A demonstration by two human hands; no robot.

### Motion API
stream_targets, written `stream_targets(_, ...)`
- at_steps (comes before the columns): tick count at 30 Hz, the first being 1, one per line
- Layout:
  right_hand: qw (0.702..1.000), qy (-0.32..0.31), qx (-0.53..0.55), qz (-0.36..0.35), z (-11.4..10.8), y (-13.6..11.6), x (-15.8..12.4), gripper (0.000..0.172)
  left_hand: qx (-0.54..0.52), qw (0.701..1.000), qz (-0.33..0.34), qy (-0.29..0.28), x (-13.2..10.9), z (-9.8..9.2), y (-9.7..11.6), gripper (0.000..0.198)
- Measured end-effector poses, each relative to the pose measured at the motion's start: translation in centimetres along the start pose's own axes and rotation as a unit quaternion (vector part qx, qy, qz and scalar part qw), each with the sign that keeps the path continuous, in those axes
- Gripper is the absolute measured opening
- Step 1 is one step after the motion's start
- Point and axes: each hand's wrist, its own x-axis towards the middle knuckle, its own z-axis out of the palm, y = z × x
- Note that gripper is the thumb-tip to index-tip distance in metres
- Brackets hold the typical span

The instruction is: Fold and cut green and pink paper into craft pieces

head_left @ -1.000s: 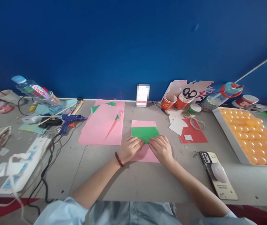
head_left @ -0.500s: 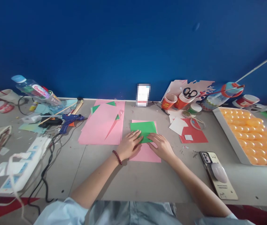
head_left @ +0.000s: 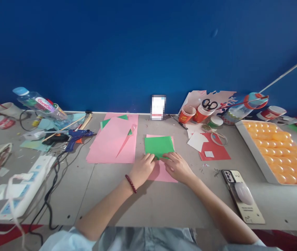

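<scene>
A folded-looking green paper [head_left: 159, 145] lies over a pink sheet [head_left: 162, 174] in front of me. My left hand [head_left: 142, 170], with a dark red bead bracelet [head_left: 131, 183] on the wrist, has its bent fingers at the green paper's lower left edge. At the lower right edge, my right hand [head_left: 179, 166] holds the same paper between bent fingers and thumb. The thumbs and the edge between them are partly hidden. Larger pink sheets [head_left: 109, 146] lie to the left, with green paper showing beneath.
On the left are a blue glue gun [head_left: 77, 137], a power strip [head_left: 25, 188] and a bottle [head_left: 44, 104]. To the right stand red paper cups [head_left: 187, 115] and scissors [head_left: 209, 104] near a red sheet [head_left: 216, 150]. A phone [head_left: 242, 197] and tray of orange balls [head_left: 276, 177] lie beyond.
Both hands have drawn back slightly towards me, from lying on the green paper to its near edge. Their fingers are more bent, and more of the paper shows.
</scene>
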Motion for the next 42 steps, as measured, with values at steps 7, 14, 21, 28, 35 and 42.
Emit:
stream_targets(7, 0.997, 0.011, -0.076, -0.029, 0.5, -1.1, -0.2, 0.037, 0.132, 0.99, -0.03, -0.038, -1.0, 0.2, 3.5, 0.036)
stream_targets(14, 0.995, -0.009, -0.099, 0.032, 0.0, -2.2, -0.3, 0.04, 0.112, 0.992, -0.046, -0.037, -1.3, 0.3, 3.5, 0.037)
stream_targets(21, 0.987, -0.059, -0.146, 0.042, -0.2, -3.1, 0.1, 0.046, 0.102, 0.99, -0.096, -0.01, -2.0, 0.8, 4.1, 0.039)
stream_targets(28, 0.977, -0.063, -0.181, 0.089, -1.4, -2.8, -0.6, 0.044, 0.079, 0.992, -0.095, -0.018, -2.1, 0.7, 3.9, 0.047)
stream_targets(35, 0.966, -0.048, -0.216, 0.131, -3.1, -0.2, -2.5, 0.036, 0.08, 0.993, -0.077, -0.028, -2.4, 0.8, 3.5, 0.047)
stream_targets(42, 0.971, -0.035, -0.204, 0.119, -2.6, 0.3, -3.4, 0.04, 0.057, 0.996, -0.073, -0.016, -3.1, 0.5, 3.0, 0.031)
